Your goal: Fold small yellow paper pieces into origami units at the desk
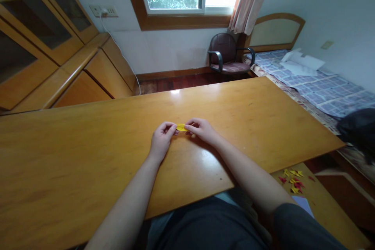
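A small yellow piece of folded paper [182,127] is held just above the wooden table [88,156], near its middle. My left hand [162,140] pinches its left end with curled fingers. My right hand [201,130] pinches its right end with thumb and fingertips. Both hands rest low, close to the table top, and cover part of the paper.
Several small red and yellow folded paper pieces [293,181] lie on a lower wooden surface at the right. A dark armchair [227,56] stands under the window. A bed [319,86] runs along the right, wooden cabinets [58,58] along the left.
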`<action>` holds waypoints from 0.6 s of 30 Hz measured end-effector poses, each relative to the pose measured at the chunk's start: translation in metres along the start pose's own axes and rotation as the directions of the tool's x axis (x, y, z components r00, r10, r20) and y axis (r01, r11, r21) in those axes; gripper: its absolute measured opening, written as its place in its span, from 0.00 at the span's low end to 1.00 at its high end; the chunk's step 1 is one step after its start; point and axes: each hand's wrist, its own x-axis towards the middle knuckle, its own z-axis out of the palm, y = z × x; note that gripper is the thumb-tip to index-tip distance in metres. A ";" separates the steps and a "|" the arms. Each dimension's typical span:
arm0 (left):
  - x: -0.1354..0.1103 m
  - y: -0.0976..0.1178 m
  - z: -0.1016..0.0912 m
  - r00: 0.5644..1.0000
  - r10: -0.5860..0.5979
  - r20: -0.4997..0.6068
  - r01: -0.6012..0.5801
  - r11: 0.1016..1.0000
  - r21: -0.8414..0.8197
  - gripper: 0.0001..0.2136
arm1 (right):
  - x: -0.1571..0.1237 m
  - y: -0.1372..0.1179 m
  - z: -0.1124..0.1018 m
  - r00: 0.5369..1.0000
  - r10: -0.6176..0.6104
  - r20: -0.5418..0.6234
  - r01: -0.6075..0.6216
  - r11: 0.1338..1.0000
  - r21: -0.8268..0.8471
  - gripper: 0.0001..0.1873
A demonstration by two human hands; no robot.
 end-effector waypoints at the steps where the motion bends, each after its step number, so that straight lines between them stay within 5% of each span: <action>1: 0.000 -0.001 0.000 1.000 -0.002 0.007 0.002 1.000 0.002 0.12 | 0.000 0.000 0.000 1.000 0.007 -0.001 -0.007 1.000 0.003 0.15; 9: 0.000 0.003 -0.001 0.975 0.220 0.035 -0.220 0.932 0.289 0.11 | -0.003 -0.003 0.000 0.997 -0.066 0.032 0.069 0.994 -0.083 0.13; 13: -0.001 0.002 -0.001 0.975 0.168 0.146 -0.209 0.915 0.344 0.10 | -0.003 -0.002 0.000 0.989 -0.129 0.075 0.139 0.980 -0.145 0.12; 18: 0.001 0.000 -0.001 0.984 0.097 0.150 -0.141 0.936 0.322 0.11 | -0.004 -0.004 -0.001 0.979 -0.193 0.071 0.205 0.943 -0.262 0.09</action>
